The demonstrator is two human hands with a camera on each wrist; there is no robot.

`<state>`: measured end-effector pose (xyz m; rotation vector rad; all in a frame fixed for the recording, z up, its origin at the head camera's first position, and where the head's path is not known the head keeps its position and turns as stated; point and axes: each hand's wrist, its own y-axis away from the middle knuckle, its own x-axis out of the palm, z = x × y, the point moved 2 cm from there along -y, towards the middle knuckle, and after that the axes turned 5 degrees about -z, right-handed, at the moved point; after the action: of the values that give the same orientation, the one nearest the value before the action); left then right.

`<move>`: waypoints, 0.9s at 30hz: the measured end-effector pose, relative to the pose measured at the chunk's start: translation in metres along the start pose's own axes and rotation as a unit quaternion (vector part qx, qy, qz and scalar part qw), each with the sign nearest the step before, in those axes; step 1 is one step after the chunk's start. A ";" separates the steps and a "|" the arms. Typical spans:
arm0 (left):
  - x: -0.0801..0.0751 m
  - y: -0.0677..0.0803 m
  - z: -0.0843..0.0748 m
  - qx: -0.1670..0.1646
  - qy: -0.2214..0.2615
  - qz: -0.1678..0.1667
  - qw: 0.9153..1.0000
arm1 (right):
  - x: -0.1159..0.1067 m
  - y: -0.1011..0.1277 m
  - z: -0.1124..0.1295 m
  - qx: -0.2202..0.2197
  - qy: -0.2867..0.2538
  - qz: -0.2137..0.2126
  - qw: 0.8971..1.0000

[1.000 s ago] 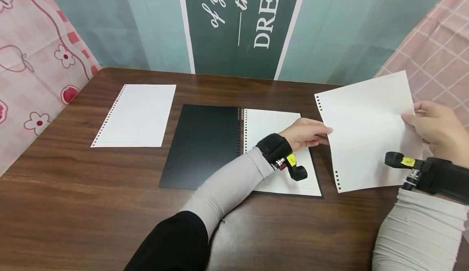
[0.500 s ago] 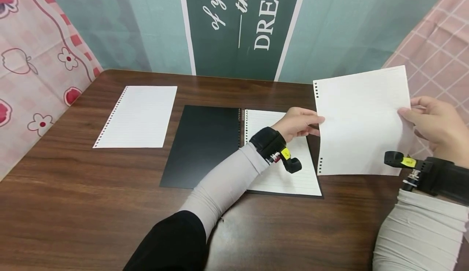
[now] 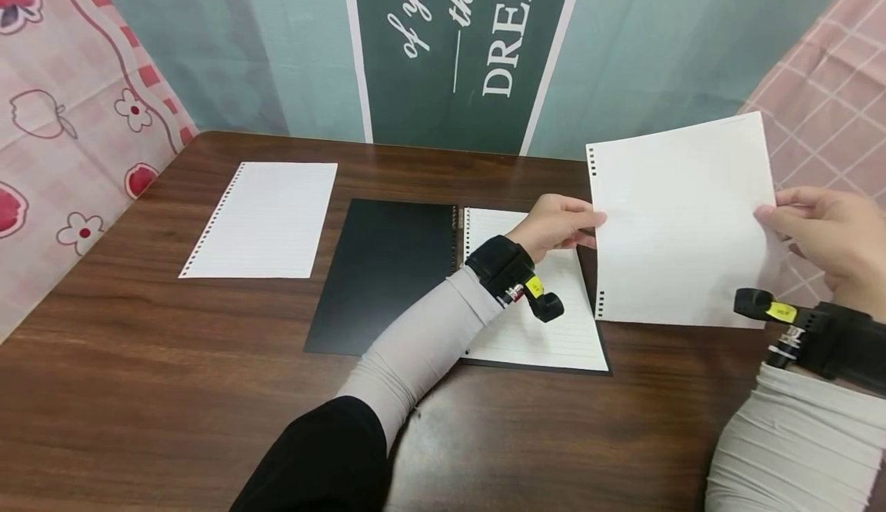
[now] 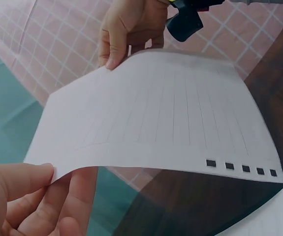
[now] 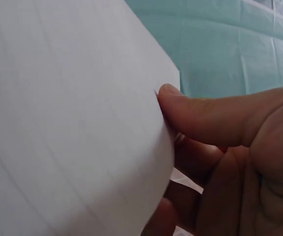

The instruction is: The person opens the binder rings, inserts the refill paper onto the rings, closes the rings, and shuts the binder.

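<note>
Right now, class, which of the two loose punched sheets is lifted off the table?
The loose sheet on the right, pinched by the left hand and right hand. The other sheet lies flat, far left.

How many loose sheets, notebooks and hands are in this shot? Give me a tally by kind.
Loose lined sheets: 2, the held sheet and the sheet on the table.
Open notebooks: 1, the notebook.
Hands: 2, the left hand and the right hand, both pinching the held sheet.
Total: 5.

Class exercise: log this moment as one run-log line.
left hand: pinches loose-leaf sheet | right hand: pinches same sheet | sheet: held above table
</note>
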<state>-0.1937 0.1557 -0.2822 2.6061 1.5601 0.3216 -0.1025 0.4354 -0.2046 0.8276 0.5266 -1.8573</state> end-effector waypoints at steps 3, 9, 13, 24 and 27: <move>-0.001 0.001 -0.004 0.015 -0.028 -0.007 0.999 | -0.001 0.004 0.006 -0.006 -0.032 -0.018 0.999; -0.009 0.006 -0.009 0.048 -0.066 -0.013 0.997 | 0.000 0.011 0.018 -0.028 -0.064 -0.041 0.997; -0.016 0.011 -0.013 0.069 -0.093 -0.009 0.993 | 0.002 0.015 0.026 -0.048 -0.074 -0.051 0.995; -0.040 0.023 -0.023 0.067 -0.143 0.008 0.987 | 0.010 0.026 0.046 -0.080 -0.014 -0.051 0.995; -0.047 0.026 -0.024 0.061 -0.145 0.009 0.988 | 0.013 0.028 0.051 -0.079 0.022 -0.045 0.996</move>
<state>-0.1979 0.1014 -0.2603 2.6104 1.4987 -0.1518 -0.0961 0.3811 -0.1800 0.7507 0.7392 -1.8559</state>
